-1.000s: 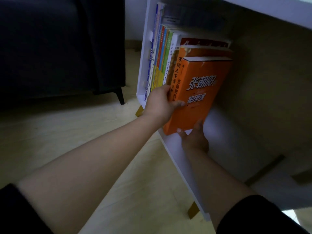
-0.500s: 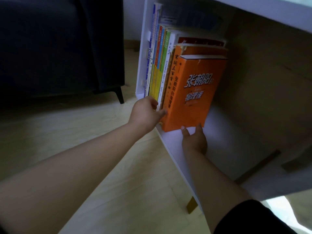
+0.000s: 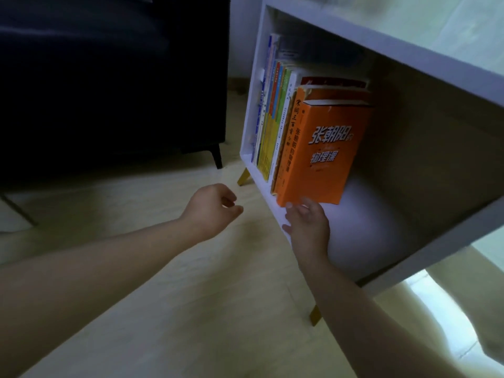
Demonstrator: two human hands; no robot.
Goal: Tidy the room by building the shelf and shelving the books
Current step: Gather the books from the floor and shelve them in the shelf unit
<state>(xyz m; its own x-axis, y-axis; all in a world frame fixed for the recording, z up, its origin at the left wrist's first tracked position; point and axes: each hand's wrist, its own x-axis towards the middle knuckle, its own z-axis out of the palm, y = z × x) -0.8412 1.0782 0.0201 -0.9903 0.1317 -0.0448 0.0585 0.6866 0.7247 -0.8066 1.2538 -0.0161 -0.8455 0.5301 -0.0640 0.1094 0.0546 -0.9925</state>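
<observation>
A smooth, matt white finish is seen on the shelf (image 3: 308,16); the orange book (image 3: 326,154) is covered in glossy paper; the floor (image 3: 191,309) is pale polished wood.

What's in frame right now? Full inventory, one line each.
shelf: one, white with brown back panel, right of centre, on yellow-brown legs
orange book: one, orange, upright at the right end of the row
other books: a row, exact count unclear, blue, yellow, red, green, white and orange spines, packed upright at the shelf's left end
dark furniture: one, near-black, upper left, on a dark leg
floor: pale wood
left hand: loosely curled, empty, off the books
right hand: fingertips at the orange book's lower edge
</observation>
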